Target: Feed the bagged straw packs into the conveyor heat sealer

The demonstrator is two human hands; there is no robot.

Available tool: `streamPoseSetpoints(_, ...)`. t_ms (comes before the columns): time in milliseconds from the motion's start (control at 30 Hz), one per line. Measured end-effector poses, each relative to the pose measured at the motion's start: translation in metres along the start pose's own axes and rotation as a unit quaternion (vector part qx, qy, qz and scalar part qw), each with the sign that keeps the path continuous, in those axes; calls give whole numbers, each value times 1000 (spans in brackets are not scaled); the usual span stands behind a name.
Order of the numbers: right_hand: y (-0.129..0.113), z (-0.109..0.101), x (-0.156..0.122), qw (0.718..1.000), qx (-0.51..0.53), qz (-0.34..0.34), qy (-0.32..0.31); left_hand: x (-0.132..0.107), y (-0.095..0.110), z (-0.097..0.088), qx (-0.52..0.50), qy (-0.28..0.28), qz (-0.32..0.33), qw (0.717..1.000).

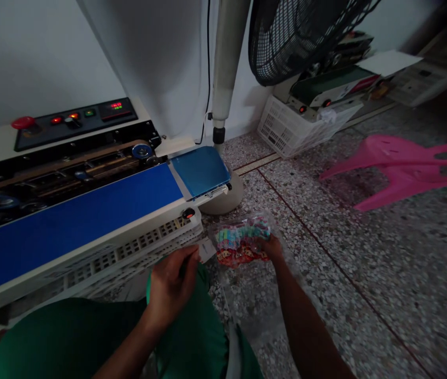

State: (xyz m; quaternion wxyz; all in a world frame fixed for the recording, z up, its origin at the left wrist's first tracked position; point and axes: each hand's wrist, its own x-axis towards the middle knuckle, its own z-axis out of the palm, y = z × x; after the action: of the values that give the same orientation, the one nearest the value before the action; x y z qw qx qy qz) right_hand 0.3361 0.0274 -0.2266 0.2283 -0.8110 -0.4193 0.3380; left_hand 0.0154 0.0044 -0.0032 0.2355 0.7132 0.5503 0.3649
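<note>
My left hand [171, 281] is closed, thumb and finger pinching a small white card [207, 250] over my green-clad knee. To its right, my right hand [271, 248] grips the edge of a clear plastic bag [250, 300] above the speckled floor. Inside the bag lie colourful printed packets [242, 239], teal and pink in one row, red with small cartoon-like figures in the other. My right fingertips are partly hidden against the packets. The card is close to the bag's left side.
A sealing machine with a blue conveyor belt [89, 205] stands at the left, ending in a blue tray [201, 169]. Beyond it are a fan [286, 39] on a pole and a white crate [286, 126]. A pink plastic stool [397, 163] lies on its side at right.
</note>
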Motion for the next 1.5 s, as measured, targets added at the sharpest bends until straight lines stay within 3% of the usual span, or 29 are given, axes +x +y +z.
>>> streamPoseSetpoints(133,-14,-31,-15,996,77,-35,9,12,-3,0,52,-101,-29,993)
streamPoseSetpoints(267,-65,-58,-53,986,134,-95,-7,35,4,11,85,-177,-33,980)
streamPoseSetpoints(367,-125,-73,-94,962,201,-165,-78,45,21,21,-25,-216,-33,976)
streamPoseSetpoints(433,-167,-78,-119,943,221,-220,-114,45,31,22,-169,-231,-51,957)
streamPoseSetpoints(500,-206,-77,-137,927,240,-255,-131,40,38,18,-314,-202,-75,925)
streamPoseSetpoints(567,-238,-70,-150,915,258,-282,-132,34,40,10,-396,-134,-98,903)
streamPoseSetpoints(700,-288,-47,-171,900,249,-338,-122,25,30,-17,-442,29,-145,885)
streamPoseSetpoints(800,-314,-34,-184,900,177,-387,-97,23,15,-39,-480,95,-161,857)
streamPoseSetpoints(900,-333,-26,-191,893,87,-434,-79,24,-3,-63,-529,117,-166,824)
streamPoseSetpoints(1033,-353,-10,-191,880,68,-449,-138,28,-27,-91,-551,151,-171,803)
streamPoseSetpoints(1133,-367,15,-185,874,146,-434,-163,36,-44,-108,-551,165,-165,801)
streamPoseSetpoints(1233,-378,46,-175,874,265,-386,-130,46,-60,-118,-551,187,-148,799)
streamPoseSetpoints(1333,-387,70,-164,851,402,-317,-115,56,-73,-121,-553,214,-152,791)
streamPoseSetpoints(1500,-405,81,-145,805,485,-268,-214,72,-83,-123,-562,201,-155,787)
